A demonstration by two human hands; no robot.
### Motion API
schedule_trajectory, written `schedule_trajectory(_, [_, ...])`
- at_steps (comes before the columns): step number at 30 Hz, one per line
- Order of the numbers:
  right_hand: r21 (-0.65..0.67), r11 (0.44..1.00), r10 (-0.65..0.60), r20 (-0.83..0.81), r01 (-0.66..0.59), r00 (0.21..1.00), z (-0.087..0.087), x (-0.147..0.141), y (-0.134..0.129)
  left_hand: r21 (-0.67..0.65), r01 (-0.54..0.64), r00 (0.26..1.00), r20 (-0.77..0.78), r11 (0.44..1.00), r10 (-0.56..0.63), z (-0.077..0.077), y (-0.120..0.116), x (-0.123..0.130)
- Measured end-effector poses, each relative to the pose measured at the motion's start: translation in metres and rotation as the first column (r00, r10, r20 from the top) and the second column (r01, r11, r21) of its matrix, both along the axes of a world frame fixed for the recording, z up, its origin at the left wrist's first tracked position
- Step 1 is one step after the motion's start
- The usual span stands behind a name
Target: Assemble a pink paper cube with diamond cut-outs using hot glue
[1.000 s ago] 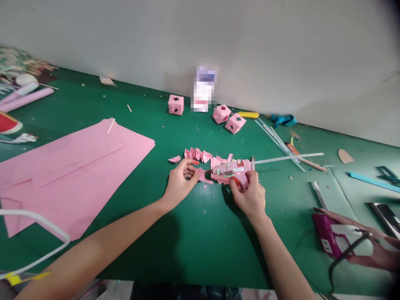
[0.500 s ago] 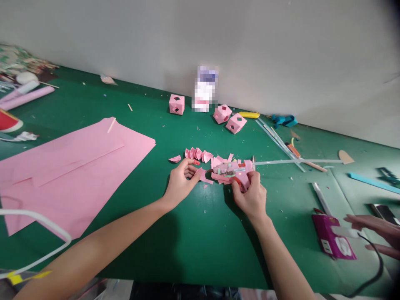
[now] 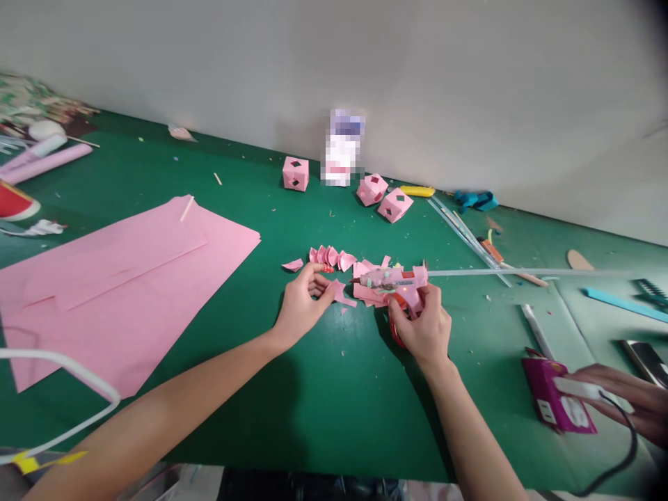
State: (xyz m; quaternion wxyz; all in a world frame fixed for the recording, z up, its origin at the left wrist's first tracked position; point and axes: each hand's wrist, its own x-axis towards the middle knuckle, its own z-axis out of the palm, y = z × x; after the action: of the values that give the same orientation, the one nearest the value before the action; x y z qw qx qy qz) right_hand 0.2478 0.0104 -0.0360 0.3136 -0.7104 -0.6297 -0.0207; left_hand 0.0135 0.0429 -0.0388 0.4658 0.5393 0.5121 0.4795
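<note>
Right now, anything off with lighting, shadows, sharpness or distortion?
Head view: shadow along the right arm on the table, whose right end looks washed out; head view, top-right corner: black; head view, by the wall: propped object pixelated; head view, centre: glue gun fairly clear.

I take this for a craft workshop: my camera looks over a green worktable point(image 3: 344, 410) against a grey wall point(image 3: 209, 69), littered with pink paper sheets point(image 3: 120, 313), paper trimmings point(image 3: 368, 295), small paper boxes point(image 3: 296, 174) with cut-out holes, clear glue sticks point(image 3: 460, 232) and a glue gun point(image 3: 389, 280), with a pink roll point(image 3: 52, 163) at the far left
</note>
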Motion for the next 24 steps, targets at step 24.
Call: schedule_trajectory(24, [0.014,0.996,0.087,0.027,-0.088,0.996,-0.0027,-0.0024,0.0004,0.003,-0.004,1.0,0.02,1.0,0.004,0.0003,0.0001,0.0007])
